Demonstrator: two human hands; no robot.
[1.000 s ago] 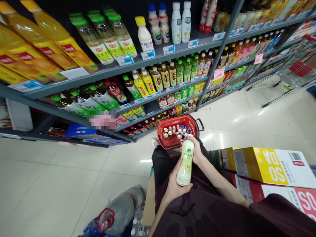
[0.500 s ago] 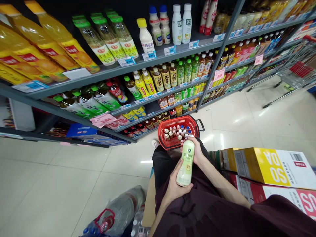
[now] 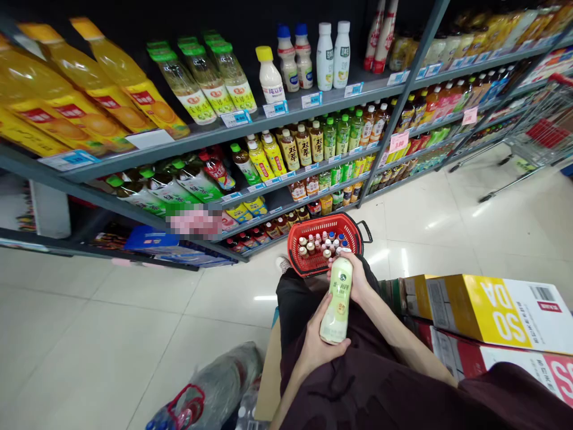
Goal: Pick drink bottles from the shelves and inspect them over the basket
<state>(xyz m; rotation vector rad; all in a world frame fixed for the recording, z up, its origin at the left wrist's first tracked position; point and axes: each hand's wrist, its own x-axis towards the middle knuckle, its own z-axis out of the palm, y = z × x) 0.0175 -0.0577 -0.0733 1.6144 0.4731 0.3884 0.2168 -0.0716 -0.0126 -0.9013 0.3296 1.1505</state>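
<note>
A pale green drink bottle (image 3: pixel 337 301) lies in both my hands over my lap. My left hand (image 3: pixel 317 346) cups its bottom end, fingers curled round it. My right hand (image 3: pixel 358 278) grips the top end near the cap. Just beyond the bottle, a red shopping basket (image 3: pixel 344 224) stands on the floor with several small capped bottles inside.
Shelves (image 3: pixel 277 116) of bottled drinks run along the left and back. Yellow and red cartons (image 3: pixel 487 301) are stacked at my right. A plastic-wrapped pack of bottles (image 3: pixel 210 391) lies on the tiled floor at lower left. A metal trolley (image 3: pixel 537 128) stands at far right.
The view has tilted down slightly, so the shelves sit lower in the frame. Both hands still hold the bottle in the same place.
</note>
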